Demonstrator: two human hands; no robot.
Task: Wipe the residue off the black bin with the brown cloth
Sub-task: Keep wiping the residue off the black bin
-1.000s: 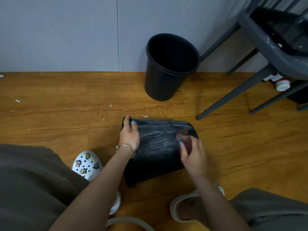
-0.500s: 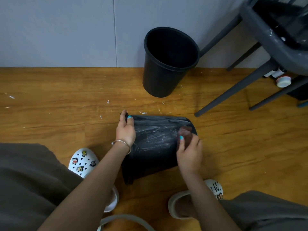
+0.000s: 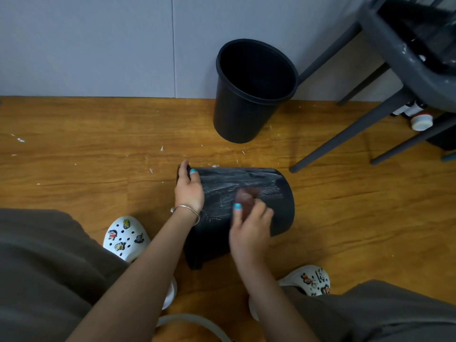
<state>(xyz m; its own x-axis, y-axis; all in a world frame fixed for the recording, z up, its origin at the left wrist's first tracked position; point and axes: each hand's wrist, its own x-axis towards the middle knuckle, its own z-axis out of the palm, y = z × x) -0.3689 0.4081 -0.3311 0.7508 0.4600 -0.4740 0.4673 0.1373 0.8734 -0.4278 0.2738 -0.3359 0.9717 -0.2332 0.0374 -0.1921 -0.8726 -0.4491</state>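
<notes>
Head view showed the black bin [image 3: 278, 206] lying on its side on the wooden floor [image 3: 74, 169], long axis running left to right, its whitish residue [image 3: 222, 193] smeared across the upturned wall. The left hand [image 3: 188, 188] curled over the bin's left end, steadying it. The right hand [image 3: 249, 228], blurred, pinched the brown cloth [image 3: 244, 198] against the wall's middle. Most remaining streaks lay left of and beyond the cloth, between the two hands, so the next stroke probably ran leftward along the axis

Left hand [image 3: 188, 191] steadies — right hand [image 3: 249, 233] pinching, blurred.
</notes>
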